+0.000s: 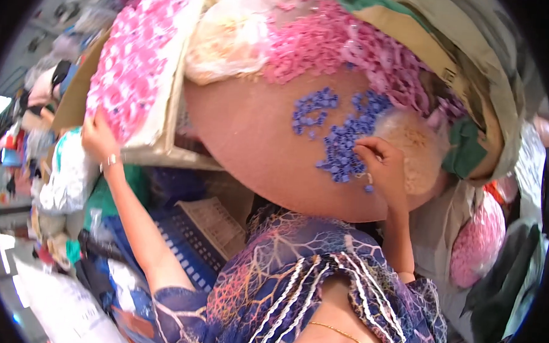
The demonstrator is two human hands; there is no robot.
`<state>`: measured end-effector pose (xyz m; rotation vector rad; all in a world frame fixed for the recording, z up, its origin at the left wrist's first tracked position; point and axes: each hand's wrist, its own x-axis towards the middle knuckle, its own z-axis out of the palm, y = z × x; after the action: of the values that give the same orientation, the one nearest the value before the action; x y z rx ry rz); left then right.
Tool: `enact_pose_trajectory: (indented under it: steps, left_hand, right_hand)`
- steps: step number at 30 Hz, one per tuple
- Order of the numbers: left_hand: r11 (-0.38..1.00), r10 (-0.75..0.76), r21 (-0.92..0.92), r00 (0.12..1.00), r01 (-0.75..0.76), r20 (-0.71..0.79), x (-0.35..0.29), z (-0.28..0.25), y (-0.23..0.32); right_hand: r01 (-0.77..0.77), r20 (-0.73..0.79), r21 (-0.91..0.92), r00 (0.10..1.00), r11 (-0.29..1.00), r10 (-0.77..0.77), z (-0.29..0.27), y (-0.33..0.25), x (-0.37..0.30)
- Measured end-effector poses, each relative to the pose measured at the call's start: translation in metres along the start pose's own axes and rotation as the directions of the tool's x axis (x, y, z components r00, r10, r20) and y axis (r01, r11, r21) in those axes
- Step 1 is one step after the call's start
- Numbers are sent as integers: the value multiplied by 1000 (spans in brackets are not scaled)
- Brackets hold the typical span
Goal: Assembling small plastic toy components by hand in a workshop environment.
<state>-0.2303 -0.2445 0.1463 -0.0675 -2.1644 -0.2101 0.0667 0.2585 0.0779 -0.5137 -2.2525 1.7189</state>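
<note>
My right hand (383, 169) is over the round brownish-pink tabletop, its thumb and fingers drawn together in a pinch. Right beside the fingertips lies a loose pile of small blue plastic pieces (343, 141). Anything inside that pinch is too small to make out. At the left, my left hand (101, 139), with a bracelet at the wrist, reaches the near-left edge of a large heap of pink and white small pieces (138, 61) in an open box (175, 87). Its fingertips are bent closed against the heap, and what they grip is hidden.
On the round table (245, 146) lie a clear bag of peach-coloured pieces (228, 41), a spread of pink pieces (311, 41) and another peach bag (413, 147). An open beige sack (475, 70) leans over the right side. Below left is a blue crate (188, 247).
</note>
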Motion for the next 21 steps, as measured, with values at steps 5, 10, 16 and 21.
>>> enact_pose_trajectory:
  steps: [5, 10, 16, 21]
  left_hand:
    - [847, 365, -418, 931, -328, 10, -131, -55, 151]
    - [519, 544, -847, 809, -116, 222, -241, -74, 257]
    - [529, 468, -844, 861, -90, 201, -259, -65, 261]
    - [509, 475, -854, 862, -104, 178, -259, -67, 263]
  right_hand:
    - [-35, -136, -36, 990, 999, 30, -12, 16, 22]
    - [172, -147, -596, 937, 784, -317, -19, 13, 69]
    - [77, -79, -932, 911, 354, -406, -3, 14, 153]
    - [144, 33, -960, 909, 240, -415, 13, 21, 206]
